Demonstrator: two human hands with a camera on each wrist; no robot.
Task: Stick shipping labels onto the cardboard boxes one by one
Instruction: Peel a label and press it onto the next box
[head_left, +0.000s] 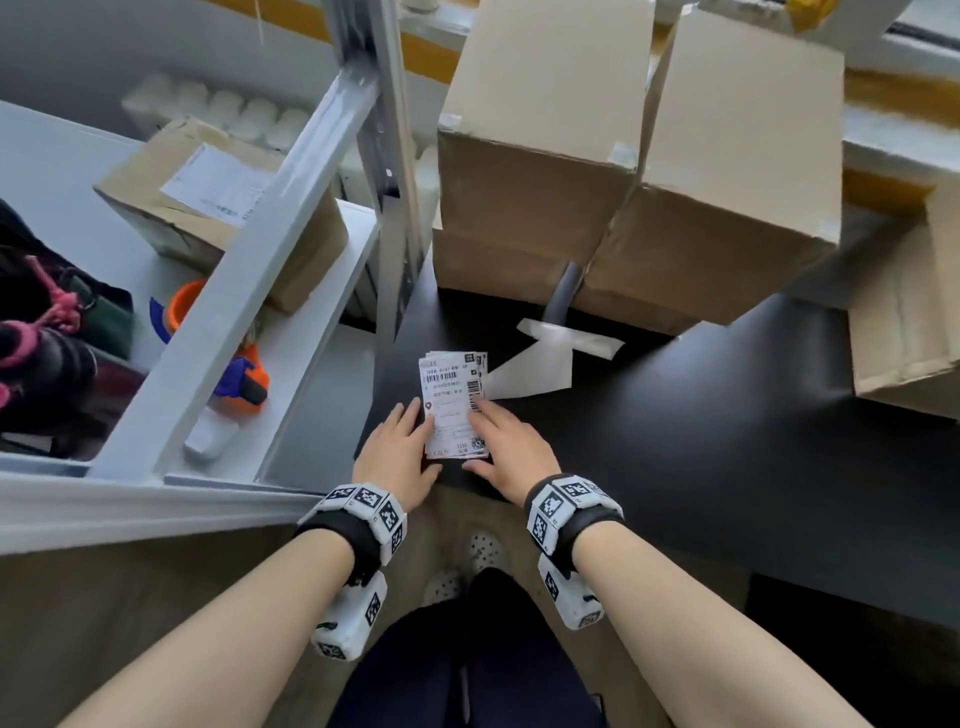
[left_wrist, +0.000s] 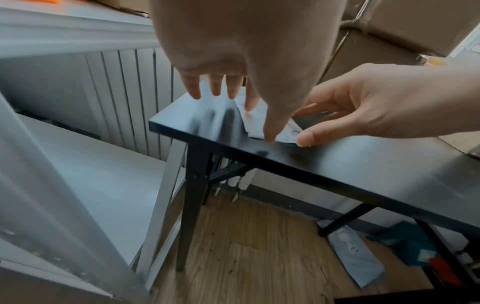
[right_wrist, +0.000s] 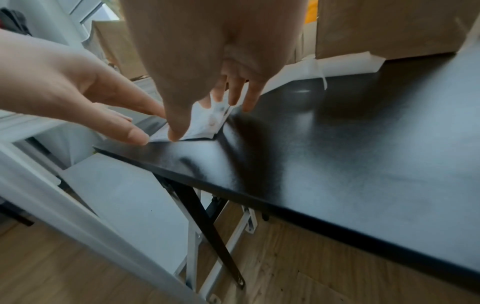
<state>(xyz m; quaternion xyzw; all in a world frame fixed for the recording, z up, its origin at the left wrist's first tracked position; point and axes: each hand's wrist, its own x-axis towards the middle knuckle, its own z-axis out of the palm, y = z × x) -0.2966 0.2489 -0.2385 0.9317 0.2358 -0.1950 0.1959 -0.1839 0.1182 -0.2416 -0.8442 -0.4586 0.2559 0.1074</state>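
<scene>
A stack of white shipping labels lies near the front left corner of the black table. My left hand rests straight fingers on the stack's left side, thumb at its near edge. My right hand touches the right side the same way, thumb on the table by the near corner. In the left wrist view the labels show between both thumbs. The labels look slightly bowed under my right hand. Two plain cardboard boxes stand at the back of the table.
A sheet of white backing paper lies between the labels and the boxes. Another cardboard box sits at the right. The white shelf unit on the left holds a labelled box and an orange and blue tape dispenser.
</scene>
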